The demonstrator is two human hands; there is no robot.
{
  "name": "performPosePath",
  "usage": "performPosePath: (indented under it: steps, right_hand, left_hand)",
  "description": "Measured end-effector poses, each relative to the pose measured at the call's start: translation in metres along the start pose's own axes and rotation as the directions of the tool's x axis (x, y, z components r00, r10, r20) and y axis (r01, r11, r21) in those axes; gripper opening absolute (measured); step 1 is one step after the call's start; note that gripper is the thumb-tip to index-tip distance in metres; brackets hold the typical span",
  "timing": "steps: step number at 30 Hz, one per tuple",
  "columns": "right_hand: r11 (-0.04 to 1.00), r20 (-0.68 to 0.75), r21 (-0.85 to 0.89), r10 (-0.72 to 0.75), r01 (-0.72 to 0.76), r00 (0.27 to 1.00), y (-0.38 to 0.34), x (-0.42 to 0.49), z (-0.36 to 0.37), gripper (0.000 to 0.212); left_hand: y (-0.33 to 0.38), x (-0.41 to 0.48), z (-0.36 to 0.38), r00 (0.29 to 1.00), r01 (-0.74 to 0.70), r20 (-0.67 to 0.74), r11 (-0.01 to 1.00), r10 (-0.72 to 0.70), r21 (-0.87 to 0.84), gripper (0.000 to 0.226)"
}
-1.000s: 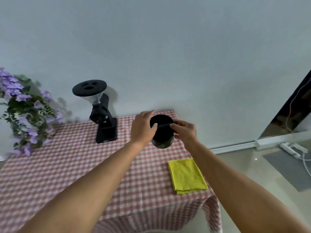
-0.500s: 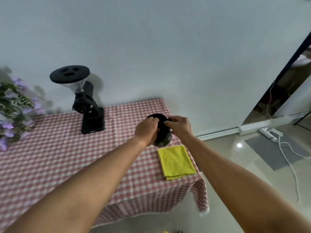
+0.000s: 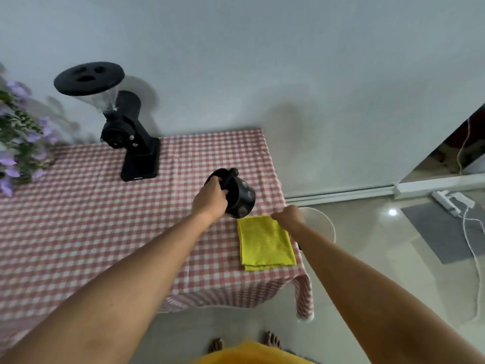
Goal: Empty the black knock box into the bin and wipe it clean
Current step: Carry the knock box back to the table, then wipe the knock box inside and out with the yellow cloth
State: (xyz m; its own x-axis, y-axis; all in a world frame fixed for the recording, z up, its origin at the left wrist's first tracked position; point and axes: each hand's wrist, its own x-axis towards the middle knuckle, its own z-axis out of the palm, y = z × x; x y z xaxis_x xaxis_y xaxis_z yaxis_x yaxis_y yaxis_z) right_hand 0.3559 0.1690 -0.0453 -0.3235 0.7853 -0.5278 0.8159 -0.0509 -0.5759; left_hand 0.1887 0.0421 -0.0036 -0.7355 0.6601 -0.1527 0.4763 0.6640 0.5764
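My left hand (image 3: 210,197) grips the black knock box (image 3: 240,197) by its rim and bar. It holds the box tilted just above the table, with the base turned to the right. My right hand (image 3: 287,215) is off the box, fingers curled, at the far right corner of the folded yellow cloth (image 3: 265,241). The cloth lies flat near the table's right edge. A pale round rim (image 3: 325,224), possibly the bin, shows on the floor just beyond the table, partly hidden by my right hand.
A black coffee grinder (image 3: 131,143) stands at the back of the checked tablecloth (image 3: 91,219). Purple flowers (image 3: 18,151) are at the far left. A power strip with white cables (image 3: 451,202) and a grey mat (image 3: 443,229) lie on the floor to the right.
My right hand let go of the knock box and dropped to the cloth's corner. My left hand tilted the box onto its side. The view swung right and down.
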Motion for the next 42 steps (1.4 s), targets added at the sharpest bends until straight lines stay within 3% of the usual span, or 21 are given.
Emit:
performPosePath:
  steps: [2,5,8,13,16,25,27,30,34,37,39,42]
  right_hand:
    - [0.991,-0.010,-0.130,0.019,-0.020,1.000,0.010,0.007,0.008,0.038]
    - [0.994,-0.004,-0.091,0.066,-0.066,0.998,0.017,0.008,0.016,0.055]
    - [0.996,0.000,-0.038,0.080,-0.080,0.997,0.023,0.015,0.022,0.047]
    - [0.997,0.048,-0.080,-0.011,0.014,0.999,0.019,0.010,0.025,0.027]
    - [1.000,0.035,-0.011,-0.023,0.024,0.999,0.016,0.011,0.027,0.007]
    - [0.947,-0.115,0.200,-0.232,0.251,0.966,-0.029,-0.019,0.009,0.025]
    - [0.905,-0.132,0.248,-0.323,0.347,0.937,-0.042,-0.036,0.001,0.031]
    - [0.824,-0.104,0.168,-0.532,0.542,0.841,-0.054,-0.057,0.002,0.034]
    - [0.691,0.112,-0.152,-0.699,0.707,0.707,-0.042,-0.066,0.033,0.054]
    - [0.598,0.144,-0.294,-0.743,0.745,0.653,-0.036,-0.076,0.044,0.070]
    - [0.630,0.109,-0.257,-0.735,0.733,0.670,-0.041,-0.071,0.043,0.081]
    - [0.762,0.064,-0.083,-0.639,0.642,0.766,-0.056,-0.052,0.031,0.085]
  left_hand:
    - [-0.003,0.001,0.005,0.999,0.046,-0.024,0.998,-0.046,-0.035,0.035]
    - [-0.007,-0.001,0.010,0.992,0.110,-0.051,0.990,-0.115,-0.092,0.038]
    - [-0.012,-0.005,0.016,0.984,0.161,-0.054,0.977,-0.170,-0.140,0.039]
    - [-0.019,-0.011,0.020,0.966,0.221,-0.079,0.948,-0.244,-0.228,0.042]
    - [-0.026,-0.014,0.020,0.969,0.206,-0.086,0.948,-0.233,-0.241,0.043]
    - [-0.027,-0.016,0.013,0.981,0.165,-0.051,0.944,-0.187,-0.285,0.040]
    - [-0.024,-0.017,0.011,0.987,0.138,-0.031,0.939,-0.156,-0.314,0.039]
    - [-0.016,-0.018,0.006,0.995,0.085,-0.022,0.926,-0.100,-0.368,0.034]
    - [-0.006,-0.017,-0.001,0.992,0.089,-0.033,0.873,-0.119,-0.479,0.033]
    - [-0.002,-0.017,-0.007,0.994,0.062,-0.046,0.875,-0.096,-0.480,0.031]
    - [-0.002,-0.018,-0.011,0.996,0.046,-0.046,0.872,-0.079,-0.488,0.033]
    - [0.001,-0.020,-0.013,0.999,0.026,-0.010,0.871,-0.036,-0.491,0.035]
